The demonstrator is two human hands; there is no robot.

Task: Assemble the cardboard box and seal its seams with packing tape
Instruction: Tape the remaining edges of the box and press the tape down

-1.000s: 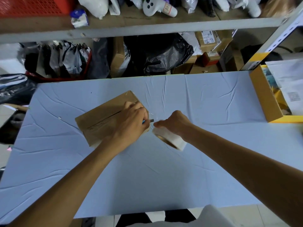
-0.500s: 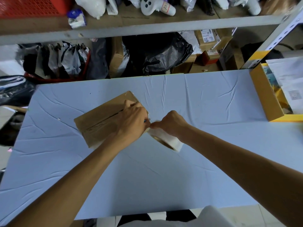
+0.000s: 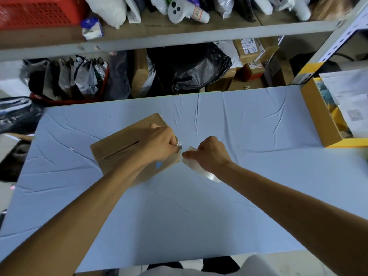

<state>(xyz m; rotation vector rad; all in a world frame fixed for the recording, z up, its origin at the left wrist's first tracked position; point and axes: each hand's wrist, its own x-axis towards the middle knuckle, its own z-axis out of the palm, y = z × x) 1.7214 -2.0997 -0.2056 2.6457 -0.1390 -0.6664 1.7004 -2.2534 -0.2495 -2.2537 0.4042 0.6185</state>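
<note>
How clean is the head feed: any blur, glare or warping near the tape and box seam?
Head view: soft, even light, faint shadows only. Head view: the tape roll in the right hand is smeared, with sheen on its lower rim; the seam on the cardboard box reads sharp. Head view: the wide lens bows the shelf rail.

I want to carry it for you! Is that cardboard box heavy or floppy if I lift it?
Probably light: the cardboard box looks low and flat. Likely fairly stiff, since its top lies flat under the left hand. A dark slit runs along its top seam, so the flaps might give if squeezed.
</note>
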